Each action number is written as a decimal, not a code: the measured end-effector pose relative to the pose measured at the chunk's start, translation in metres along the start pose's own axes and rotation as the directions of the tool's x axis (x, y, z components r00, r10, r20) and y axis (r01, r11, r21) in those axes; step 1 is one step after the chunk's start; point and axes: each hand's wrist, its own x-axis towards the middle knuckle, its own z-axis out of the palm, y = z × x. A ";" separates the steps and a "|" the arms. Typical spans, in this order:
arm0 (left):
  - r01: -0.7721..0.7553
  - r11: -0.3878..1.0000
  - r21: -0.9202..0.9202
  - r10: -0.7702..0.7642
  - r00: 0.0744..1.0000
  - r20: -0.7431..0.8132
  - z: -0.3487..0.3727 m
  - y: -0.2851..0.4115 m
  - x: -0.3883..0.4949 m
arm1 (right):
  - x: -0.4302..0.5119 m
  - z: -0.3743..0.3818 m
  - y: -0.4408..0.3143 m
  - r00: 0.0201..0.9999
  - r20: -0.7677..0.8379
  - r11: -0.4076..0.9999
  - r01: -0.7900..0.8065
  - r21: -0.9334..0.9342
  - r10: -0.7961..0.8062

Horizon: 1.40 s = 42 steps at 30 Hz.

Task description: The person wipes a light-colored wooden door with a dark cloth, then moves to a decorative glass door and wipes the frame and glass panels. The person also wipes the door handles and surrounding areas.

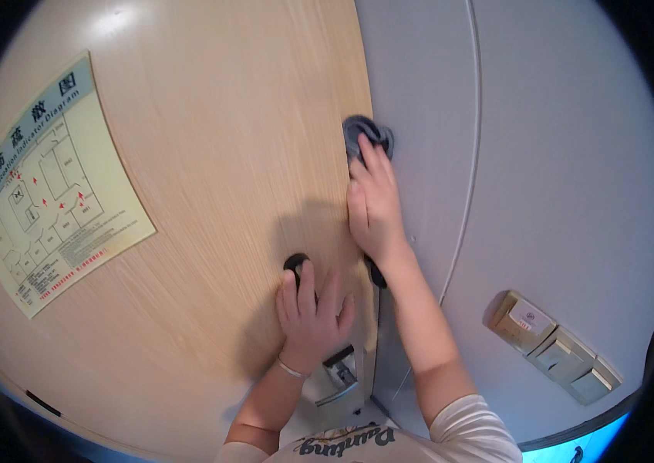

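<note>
My right hand [378, 217] presses a crumpled dark grey cloth [359, 128] against the edge of a pale wood-grain door [217, 144], where it meets the grey wall. Its fingers lie over the lower part of the cloth. Lower and to the left, my left hand [312, 315] rests with fingers spread at the door's face. Its fingertips reach a round black fitting [296, 262], partly covered, so I cannot tell what it is. A bracelet circles that wrist. Under my left hand sits a metal door handle [341, 376].
A fire evacuation diagram [61, 197] is fixed to the door at the left. On the grey wall [547, 173] at the right are a card-switch box [522, 323] and light switches [576, 364]. A dark fitting [375, 275] shows behind my right wrist at the door's edge.
</note>
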 end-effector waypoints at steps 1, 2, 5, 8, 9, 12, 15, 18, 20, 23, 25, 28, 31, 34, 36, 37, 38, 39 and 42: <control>0.004 1.000 -0.016 -0.004 1.000 -0.014 0.001 0.000 -0.001 | 0.006 -0.001 0.003 0.999 -0.033 0.999 0.007 0.049 -0.005; 0.012 1.000 -0.025 -0.012 1.000 -0.014 0.001 0.000 -0.002 | 0.012 -0.001 0.006 0.999 -0.042 0.999 0.009 0.051 -0.007; 0.045 0.998 -0.044 -0.047 0.997 -0.059 0.001 0.000 -0.002 | 0.033 0.000 0.013 0.996 -0.058 0.996 0.065 0.058 -0.062; 0.064 0.994 -0.087 -0.068 0.997 -0.041 -0.001 0.001 -0.003 | 0.034 -0.001 0.013 0.998 -0.042 0.998 0.047 0.036 -0.045; 0.070 0.992 -0.106 -0.075 0.997 -0.035 -0.001 0.002 -0.003 | 0.031 -0.001 0.013 0.998 -0.042 0.998 0.056 0.023 -0.055; 0.095 0.976 -0.195 -0.095 0.995 0.011 -0.003 0.008 -0.007 | 0.007 -0.003 0.008 1.000 -0.030 0.998 0.000 -0.058 -0.001; 0.111 0.959 -0.262 -0.099 0.993 0.056 -0.004 0.016 -0.013 | -0.029 -0.007 0.004 0.998 -0.036 0.993 -0.056 -0.106 0.052; 0.131 0.940 -0.316 -0.109 0.990 0.086 -0.006 0.023 -0.020 | -0.066 -0.015 0.001 0.989 0.004 0.979 -0.149 -0.142 0.151; 0.144 0.927 -0.345 -0.109 0.987 0.120 -0.009 0.027 -0.026 | -0.082 -0.023 -0.003 0.979 0.036 0.968 -0.194 -0.162 0.202; 0.154 0.912 -0.380 -0.091 0.980 0.179 -0.014 0.034 -0.035 | -0.081 -0.044 -0.009 0.923 0.131 0.932 -0.353 -0.078 0.361; 0.152 0.901 -0.407 -0.077 0.978 0.195 -0.016 0.036 -0.039 | -0.070 -0.058 -0.018 0.952 0.012 0.952 -0.307 -0.018 0.307; 0.179 0.875 -0.450 -0.092 0.974 0.209 -0.019 0.037 -0.044 | -0.047 -0.058 -0.026 0.965 -0.163 0.974 -0.218 -0.059 0.206; 0.181 0.865 -0.467 -0.090 0.973 0.211 -0.021 0.036 -0.047 | -0.039 -0.045 -0.026 0.979 0.125 0.961 -0.127 -0.244 0.161; 0.185 0.862 -0.471 -0.089 0.972 0.218 -0.022 0.034 -0.050 | -0.063 -0.033 -0.027 0.948 0.178 0.934 -0.205 -0.294 0.264; 0.189 0.850 -0.492 -0.100 0.974 0.201 -0.021 0.033 -0.052 | -0.081 -0.033 -0.026 0.935 0.201 0.907 -0.205 -0.368 0.293; 0.209 0.841 -0.499 -0.106 0.968 0.227 -0.021 0.033 -0.053 | -0.088 -0.034 -0.026 0.959 0.171 0.923 -0.153 -0.353 0.225; 0.201 0.845 -0.495 -0.098 0.969 0.226 -0.021 0.034 -0.053 | -0.094 -0.036 -0.025 0.958 0.172 0.918 -0.154 -0.365 0.229; 0.206 0.846 -0.492 -0.093 0.965 0.243 -0.020 0.035 -0.054 | -0.098 -0.039 -0.025 0.956 0.174 0.912 -0.157 -0.379 0.236; 0.198 0.841 -0.504 -0.085 0.967 0.239 -0.019 0.042 -0.055 | -0.109 -0.048 -0.030 0.925 0.243 0.905 -0.185 -0.383 0.292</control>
